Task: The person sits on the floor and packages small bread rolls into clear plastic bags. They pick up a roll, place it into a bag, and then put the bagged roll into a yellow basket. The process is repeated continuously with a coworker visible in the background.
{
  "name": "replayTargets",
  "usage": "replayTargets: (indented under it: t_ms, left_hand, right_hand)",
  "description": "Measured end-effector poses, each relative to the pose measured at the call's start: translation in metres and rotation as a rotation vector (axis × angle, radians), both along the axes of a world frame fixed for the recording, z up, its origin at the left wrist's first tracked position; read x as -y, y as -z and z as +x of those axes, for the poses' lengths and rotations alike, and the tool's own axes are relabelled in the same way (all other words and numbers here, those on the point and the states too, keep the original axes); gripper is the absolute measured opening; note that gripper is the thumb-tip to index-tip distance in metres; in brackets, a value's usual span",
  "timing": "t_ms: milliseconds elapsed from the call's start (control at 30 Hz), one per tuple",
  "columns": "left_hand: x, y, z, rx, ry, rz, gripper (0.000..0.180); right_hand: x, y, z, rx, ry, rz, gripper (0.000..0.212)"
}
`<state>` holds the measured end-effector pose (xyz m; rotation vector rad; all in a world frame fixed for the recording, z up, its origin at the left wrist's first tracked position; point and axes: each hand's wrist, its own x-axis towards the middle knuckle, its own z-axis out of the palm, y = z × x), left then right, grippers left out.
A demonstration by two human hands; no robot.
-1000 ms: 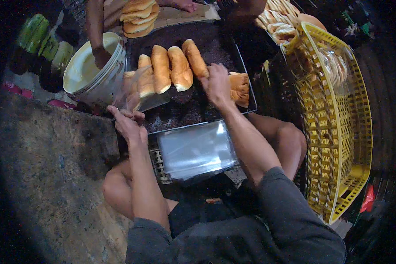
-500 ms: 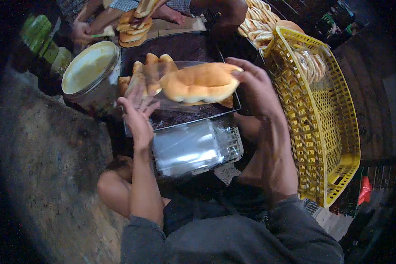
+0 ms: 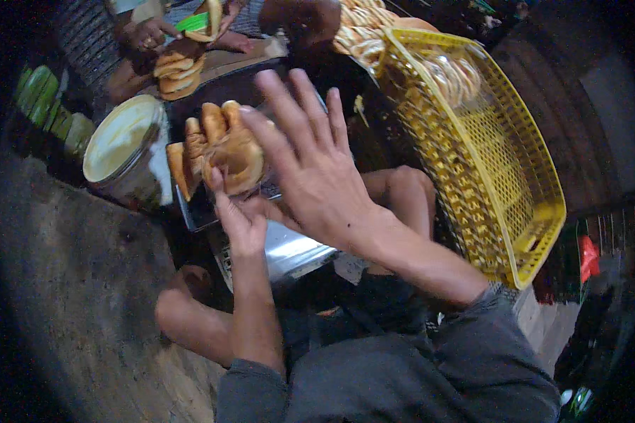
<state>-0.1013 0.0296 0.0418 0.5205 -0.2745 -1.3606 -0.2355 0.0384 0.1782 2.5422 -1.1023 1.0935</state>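
Observation:
A golden bread bun [image 3: 236, 163], apparently inside a clear plastic bag, is held up by my left hand [image 3: 241, 220]. The left thumb is at the bun's near edge; the other fingers are partly hidden. My right hand [image 3: 317, 166] is raised just right of the bun with its fingers spread, holding nothing and slightly blurred. Behind the bun, several long buns [image 3: 213, 121] lie in a dark metal tray [image 3: 199, 217]. Below my hands, a stack of clear plastic bags [image 3: 293, 255] rests near my lap, partly covered by my right forearm.
A yellow plastic crate [image 3: 504, 190] with bagged buns [image 3: 450, 79] stands at right, a pile of buns [image 3: 360, 27] beyond it. On the left is a white tub [image 3: 125, 137] of pale spread. Across, another person's hand [image 3: 148, 34] works with a green spreader [image 3: 192, 23] beside stacked buns [image 3: 180, 74].
The bun has moved left and turned end-on, from my right hand's grip into my left hand. My right hand has let go and spread open. The view has shifted slightly.

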Motion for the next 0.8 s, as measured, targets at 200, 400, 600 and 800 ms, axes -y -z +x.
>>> replayTargets:
  t_ms: [200,400,600,800]
  left_hand:
    - [-0.002,-0.065,-0.064,0.257,0.276,-0.199,0.076]
    - [-0.015,0.043,-0.037,2.103,1.015,0.263,0.051]
    - [-0.010,0.109,-0.024,2.101,1.084,0.221,0.063]
    - [-0.027,0.066,-0.029,2.139,1.090,0.331,0.061]
  right_hand:
    - [0.026,-0.052,-0.059,-0.285,0.323,0.542,0.055]
    - [0.132,-0.114,-0.276,-0.514,0.872,0.157,0.047]
    - [0.266,-0.075,-0.427,-0.268,0.798,0.085,0.044]
    - [0.167,-0.063,-0.152,-0.424,-0.041,0.188,0.042]
